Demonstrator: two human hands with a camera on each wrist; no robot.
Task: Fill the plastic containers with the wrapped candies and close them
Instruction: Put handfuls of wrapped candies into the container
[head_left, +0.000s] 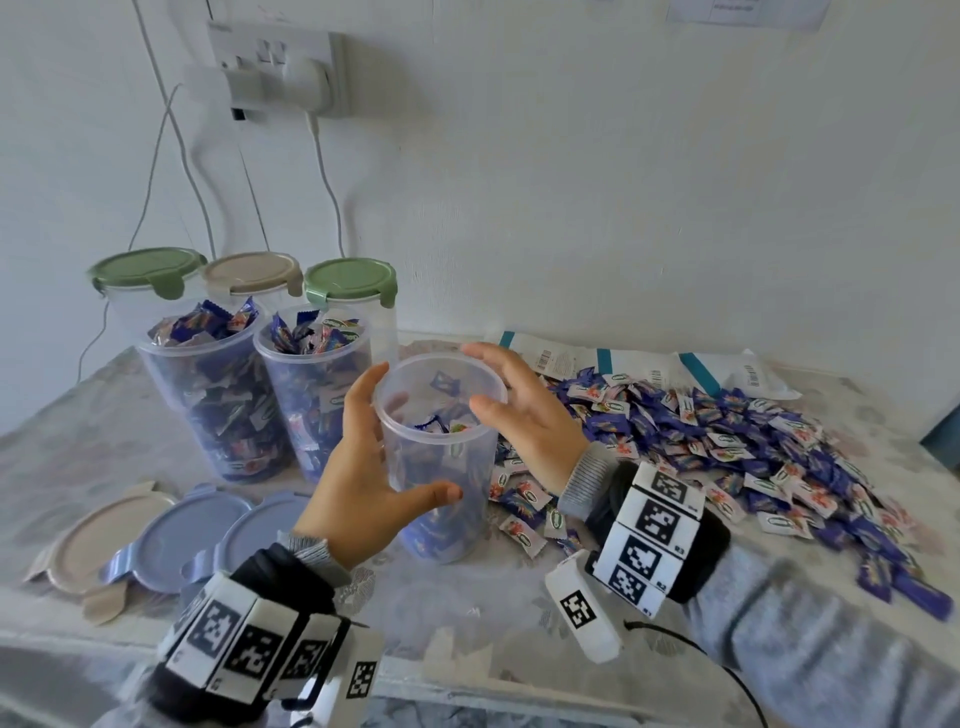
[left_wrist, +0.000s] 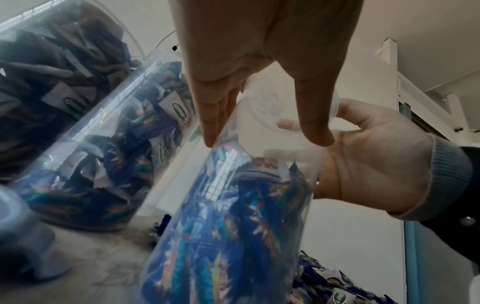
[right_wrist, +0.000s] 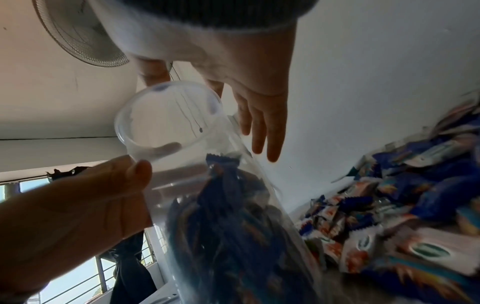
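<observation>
Clear container (head_left: 441, 457) standing upright near the tabletop's (head_left: 467, 597) front-middle, long axis vertical, open mouth pointing up; lidless, part filled with candies (head_left: 434, 525), upper half showing only a few; left hand (head_left: 358, 478) gripping its left wall, fingers reaching round the far side, thumb lying across the front; right hand (head_left: 519, 410) spread loosely beside the rim, fingers straight, holding nothing; cannot tell whether its thumb is touching the rim.

Loose candy heap (head_left: 727, 441) lying over the tabletop's right half, reaching the container's base; two full, uncapped containers (head_left: 249, 400) standing left of the held one, three lidded ones (head_left: 249, 275) sitting behind them at the back-left; three loose lids (head_left: 171, 540) resting flat near the front-left edge.
</observation>
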